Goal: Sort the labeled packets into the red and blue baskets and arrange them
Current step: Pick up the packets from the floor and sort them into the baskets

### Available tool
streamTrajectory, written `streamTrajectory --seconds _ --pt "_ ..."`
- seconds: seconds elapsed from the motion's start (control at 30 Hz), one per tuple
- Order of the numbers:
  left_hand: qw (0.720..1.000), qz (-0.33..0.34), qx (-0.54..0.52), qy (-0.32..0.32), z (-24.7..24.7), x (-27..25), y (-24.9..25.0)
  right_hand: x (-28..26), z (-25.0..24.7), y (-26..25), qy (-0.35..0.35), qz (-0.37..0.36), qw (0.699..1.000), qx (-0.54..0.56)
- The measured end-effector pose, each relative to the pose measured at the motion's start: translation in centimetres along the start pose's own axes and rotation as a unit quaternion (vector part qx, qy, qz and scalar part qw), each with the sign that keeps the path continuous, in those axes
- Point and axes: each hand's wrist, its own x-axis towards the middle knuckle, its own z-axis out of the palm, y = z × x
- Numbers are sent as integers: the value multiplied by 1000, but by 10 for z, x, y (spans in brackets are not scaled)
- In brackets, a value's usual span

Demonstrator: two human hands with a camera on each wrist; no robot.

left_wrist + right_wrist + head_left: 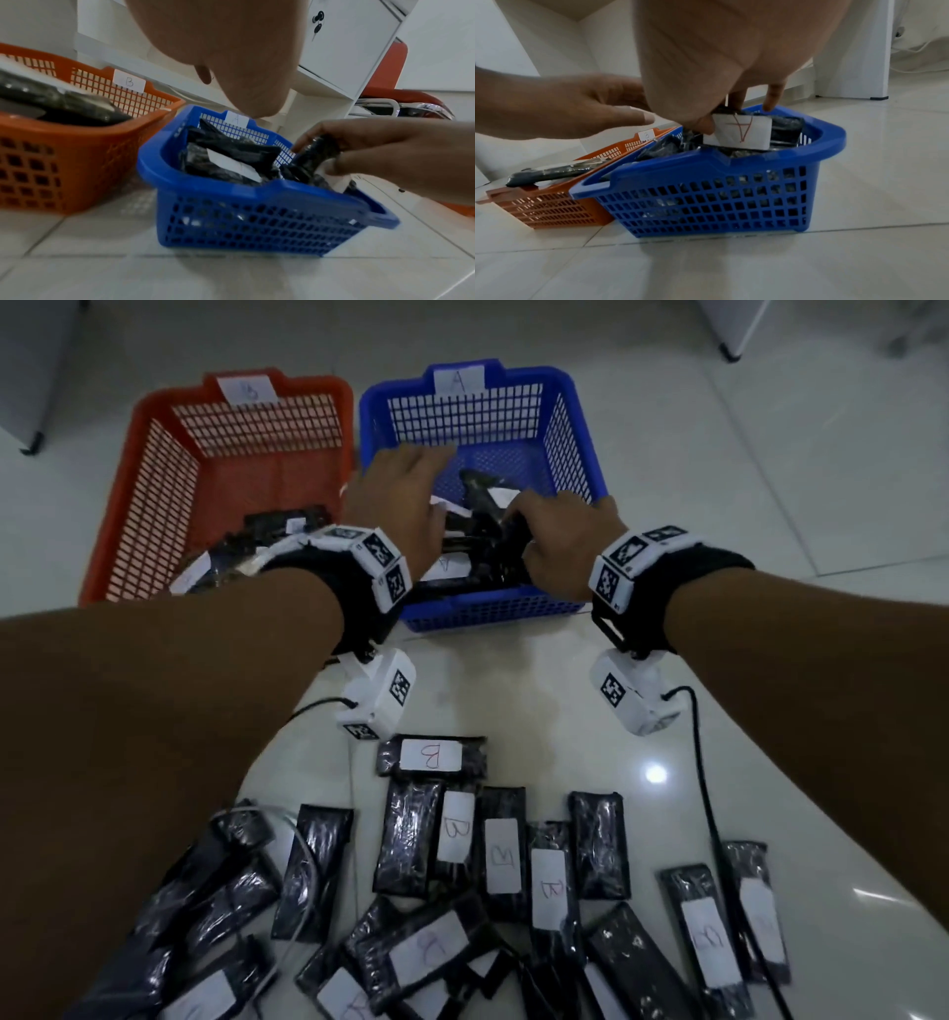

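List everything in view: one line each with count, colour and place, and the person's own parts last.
blue basket: one, blue, tagged A, on the floor to the right of the red one.
red basket: one, orange-red, tagged B, beside it.
packets in the blue basket: several, black with white labels; exact count unclear.
packets in the red basket: a few, black, at its near end.
loose packets: over a dozen, black, on the near floor; readable labels say B.
floor: white tiles.
cabinet: white, behind the baskets.
left hand: open, over the blue basket.
right hand: grip on an A packet in the blue basket.
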Motion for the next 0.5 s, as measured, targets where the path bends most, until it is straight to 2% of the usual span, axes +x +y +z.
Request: streamTrajectory --seconds 0.13,0.23,0.3,0.37,0.5 --pt "1000 22 -16 12 6 -24 28 -7 5 -4 89 18 996 13" --pt "998 66 -21 12 9 -43 56 -34 4 4 109 38 993 28" --pt "995 96 -15 -11 12 -57 78 -65 8 11 121 61 990 30" --pt "991 125 -18 -50 19 -75 103 -106 18 21 118 93 988 27" --pt "975 184 -42 -116 35 -116 155 -196 46 41 69 176 981 40"
